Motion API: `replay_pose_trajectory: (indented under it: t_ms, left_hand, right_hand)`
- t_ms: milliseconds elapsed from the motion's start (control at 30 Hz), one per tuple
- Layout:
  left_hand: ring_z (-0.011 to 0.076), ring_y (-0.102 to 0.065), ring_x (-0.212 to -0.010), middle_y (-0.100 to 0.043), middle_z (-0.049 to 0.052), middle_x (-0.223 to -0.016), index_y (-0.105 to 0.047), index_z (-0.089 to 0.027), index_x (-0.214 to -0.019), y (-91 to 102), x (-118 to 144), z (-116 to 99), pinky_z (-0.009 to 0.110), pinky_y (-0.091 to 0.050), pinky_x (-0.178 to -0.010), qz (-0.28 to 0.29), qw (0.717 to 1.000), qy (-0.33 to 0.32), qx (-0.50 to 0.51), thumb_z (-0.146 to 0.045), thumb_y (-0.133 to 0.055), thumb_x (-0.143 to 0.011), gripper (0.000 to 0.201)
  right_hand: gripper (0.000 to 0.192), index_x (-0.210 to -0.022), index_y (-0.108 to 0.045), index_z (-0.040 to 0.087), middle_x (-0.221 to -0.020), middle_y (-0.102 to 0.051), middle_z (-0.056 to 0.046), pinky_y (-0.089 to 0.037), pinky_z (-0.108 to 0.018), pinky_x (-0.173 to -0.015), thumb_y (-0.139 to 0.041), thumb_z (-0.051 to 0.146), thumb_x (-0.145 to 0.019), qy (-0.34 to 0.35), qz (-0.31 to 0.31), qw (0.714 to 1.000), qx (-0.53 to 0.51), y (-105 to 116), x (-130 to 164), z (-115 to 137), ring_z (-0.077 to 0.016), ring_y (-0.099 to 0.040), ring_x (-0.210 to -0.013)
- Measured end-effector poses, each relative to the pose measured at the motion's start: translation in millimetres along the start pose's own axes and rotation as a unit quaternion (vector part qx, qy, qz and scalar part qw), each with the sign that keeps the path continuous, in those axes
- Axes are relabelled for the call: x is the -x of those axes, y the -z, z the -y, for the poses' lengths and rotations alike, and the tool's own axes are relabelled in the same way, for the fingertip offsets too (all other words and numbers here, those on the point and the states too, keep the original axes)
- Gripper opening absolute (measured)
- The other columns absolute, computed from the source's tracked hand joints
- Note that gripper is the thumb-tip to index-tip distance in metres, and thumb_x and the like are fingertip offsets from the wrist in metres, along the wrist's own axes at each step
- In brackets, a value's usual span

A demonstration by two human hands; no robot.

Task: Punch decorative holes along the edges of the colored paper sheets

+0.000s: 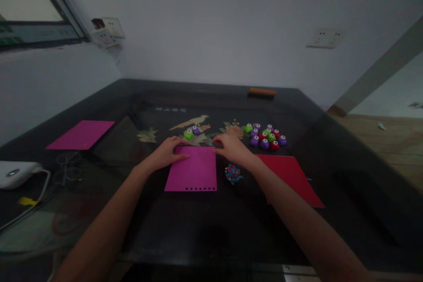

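A pink sheet of paper [194,169] lies flat in front of me, with a row of small dark marks along its near edge. My left hand [167,153] is at its far left corner, thumb resting on the paper and fingers apart. At the far right corner is my right hand [233,147], thumb touching the edge and forefinger held away from it. Just beyond the sheet sit a green big-eyed toy [188,134] and a purple one [196,130]. A small heap of red, blue and white beads [233,174] lies right of the paper.
Several green, purple and red big-eyed toys [264,136] cluster at the right. Partly under my right forearm lies a red sheet [294,176]. Another pink sheet [81,135], glasses [68,169] and a white device with a cable [16,174] are leftward. An orange-brown bar [262,92] lies near the wall.
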State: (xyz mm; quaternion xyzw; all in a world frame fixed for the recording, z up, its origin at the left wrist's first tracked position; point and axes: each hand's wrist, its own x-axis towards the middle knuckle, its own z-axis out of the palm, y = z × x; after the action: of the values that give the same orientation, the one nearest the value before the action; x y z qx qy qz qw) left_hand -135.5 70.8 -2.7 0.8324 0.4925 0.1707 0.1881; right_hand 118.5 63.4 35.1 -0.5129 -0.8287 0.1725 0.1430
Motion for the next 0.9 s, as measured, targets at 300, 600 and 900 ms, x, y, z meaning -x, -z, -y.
replay_pose_trajectory:
  t_ms: [300,600,900]
  left_hand:
    - [0.0275,-0.046,-0.107,-0.051,0.01,-0.114,-0.055,-0.02,-0.114,-5.5,2,-2,0.041,-0.036,-0.093,0.015,0.999,0.005,-0.044,-0.053,-0.07,-0.059,0.065]
    - [0.0275,-0.044,-0.106,-0.051,0.008,-0.11,-0.056,-0.022,-0.114,-5.4,1,-2,0.04,-0.035,-0.093,0.021,0.999,-0.001,-0.045,-0.052,-0.07,-0.06,0.063]
    - [0.0272,-0.044,-0.108,-0.051,0.009,-0.112,-0.054,-0.019,-0.112,-1.4,1,-9,0.04,-0.034,-0.095,0.03,0.998,-0.005,-0.047,-0.049,-0.07,-0.062,0.06]
  right_hand:
    - [0.064,-0.109,-0.055,0.014,-0.111,-0.053,-0.015,-0.048,-0.044,-0.075,-0.077,0.044,-0.056,0.005,0.021,0.994,0.111,-30,-12,11,-0.034,-0.047,-0.109]
    - [0.059,-0.105,-0.057,0.017,-0.104,-0.054,-0.012,-0.046,-0.041,-0.077,-0.078,0.043,-0.056,0.009,0.028,0.995,0.099,-33,-13,8,-0.0304,-0.048,-0.103]
    - [0.057,-0.102,-0.054,0.017,-0.107,-0.052,-0.011,-0.046,-0.04,-0.078,-0.078,0.041,-0.056,0.011,0.021,0.996,0.085,-33,-13,8,-0.0292,-0.048,-0.103]
